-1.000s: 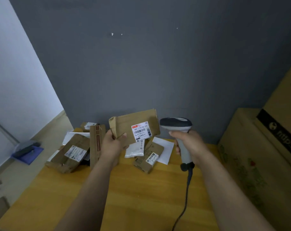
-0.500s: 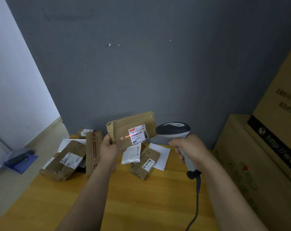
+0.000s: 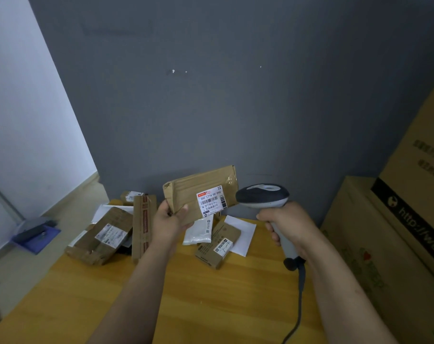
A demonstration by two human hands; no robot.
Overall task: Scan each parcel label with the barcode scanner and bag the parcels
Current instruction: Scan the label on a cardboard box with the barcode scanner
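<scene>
My left hand (image 3: 170, 219) grips the lower left corner of a flat brown cardboard parcel (image 3: 193, 188), lifted above the table with its white label (image 3: 211, 200) facing me. My right hand (image 3: 289, 223) holds the handle of a grey and black barcode scanner (image 3: 261, 194), whose head points left at the label from just beside the parcel. The scanner's cable (image 3: 300, 294) hangs down over the table. No red scan line shows on the label.
On the wooden table (image 3: 211, 294) lie more parcels: a brown box (image 3: 100, 235) at left, a narrow upright box (image 3: 142, 227), a white pouch (image 3: 198, 232), a small brown box (image 3: 217, 244) and white paper (image 3: 243, 232). Large cartons (image 3: 397, 232) stand at right. A grey wall rises behind.
Half a second ago a red scan line lay across the label; it is gone. The parcel and scanner stay raised in nearly the same place.
</scene>
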